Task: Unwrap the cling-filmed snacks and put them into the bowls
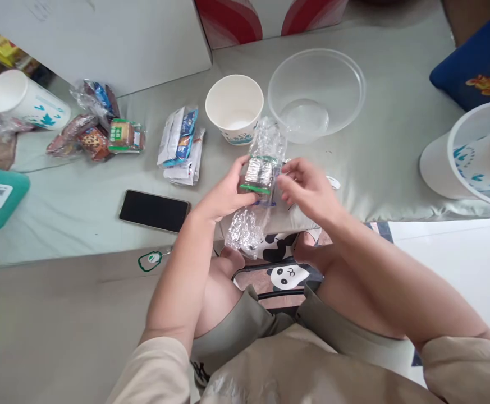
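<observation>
My left hand (230, 193) is closed around a small snack packet (261, 171) with green edges and a silvery shine. Crinkled clear plastic wrap (247, 230) sticks out above and below that packet. At the packet's right side my right hand (307, 188) has its fingers bent in, slightly blurred; what they pinch, if anything, I cannot make out. Just behind the packet stands a white paper tub (234, 106) with a blue print. A clear plastic bowl (316, 92) is to the right of the tub.
Left of the hands lie a stack of snack packets (181, 146), a black phone (154, 210) and several wrapped snacks (95, 134). A paper cup (28, 101) lies tilted at far left. On the right is a translucent container (442, 168) with cups inside. A white box (143, 45) stands behind.
</observation>
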The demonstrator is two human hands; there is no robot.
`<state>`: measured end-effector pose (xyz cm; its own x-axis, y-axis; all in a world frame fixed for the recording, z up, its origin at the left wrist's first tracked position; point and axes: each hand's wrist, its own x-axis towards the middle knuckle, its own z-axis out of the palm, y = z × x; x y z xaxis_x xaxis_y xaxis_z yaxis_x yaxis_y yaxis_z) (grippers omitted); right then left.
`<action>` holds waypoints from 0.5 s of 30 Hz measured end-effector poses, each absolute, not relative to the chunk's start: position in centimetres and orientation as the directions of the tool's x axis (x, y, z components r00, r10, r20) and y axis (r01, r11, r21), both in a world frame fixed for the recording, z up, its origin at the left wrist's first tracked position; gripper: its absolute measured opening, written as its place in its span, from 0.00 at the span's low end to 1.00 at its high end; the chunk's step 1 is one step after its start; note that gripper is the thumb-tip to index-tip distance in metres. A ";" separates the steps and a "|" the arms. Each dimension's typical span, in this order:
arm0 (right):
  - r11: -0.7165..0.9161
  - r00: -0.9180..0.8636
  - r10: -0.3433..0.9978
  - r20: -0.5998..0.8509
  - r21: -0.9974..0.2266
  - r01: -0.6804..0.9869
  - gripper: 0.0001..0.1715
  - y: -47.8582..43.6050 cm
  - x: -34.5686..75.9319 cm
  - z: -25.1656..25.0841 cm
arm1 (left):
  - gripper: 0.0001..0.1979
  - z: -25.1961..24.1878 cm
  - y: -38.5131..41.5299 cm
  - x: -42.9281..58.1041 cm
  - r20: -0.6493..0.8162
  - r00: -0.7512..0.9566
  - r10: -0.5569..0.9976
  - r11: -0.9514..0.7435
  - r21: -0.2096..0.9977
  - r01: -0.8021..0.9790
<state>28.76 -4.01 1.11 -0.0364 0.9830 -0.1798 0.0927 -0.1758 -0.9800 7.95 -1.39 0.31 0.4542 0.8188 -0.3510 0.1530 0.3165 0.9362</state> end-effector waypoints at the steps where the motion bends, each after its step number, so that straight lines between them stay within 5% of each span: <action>1: -0.169 -0.080 0.980 -0.182 -0.975 0.145 0.14 -4.2 28.5 1.2 | 0.48 0.4 -1.6 8.1 -0.355 0.460 0.814 0.292 0.934 0.204; 6: -0.046 -0.058 0.997 -0.051 -0.995 0.086 0.14 -4.3 27.9 1.5 | 0.46 2.5 -3.1 8.7 -0.187 0.288 0.939 0.007 0.850 0.527; 9: 0.028 -0.071 0.997 0.034 -0.996 -0.080 0.17 -4.2 27.7 1.6 | 0.31 4.2 -3.8 9.5 -0.034 0.180 0.983 -0.099 0.729 0.678; 15: 0.212 -0.223 0.953 0.203 -0.977 0.015 0.12 -4.1 27.4 2.1 | 0.11 4.9 -3.8 10.0 -0.178 0.227 0.958 -0.065 0.633 0.771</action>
<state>27.39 -4.13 2.10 -0.2229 0.9535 0.2030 0.0146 0.2115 -0.9773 10.03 -3.77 4.89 0.2265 0.9577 -0.1776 0.7714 -0.0651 0.6330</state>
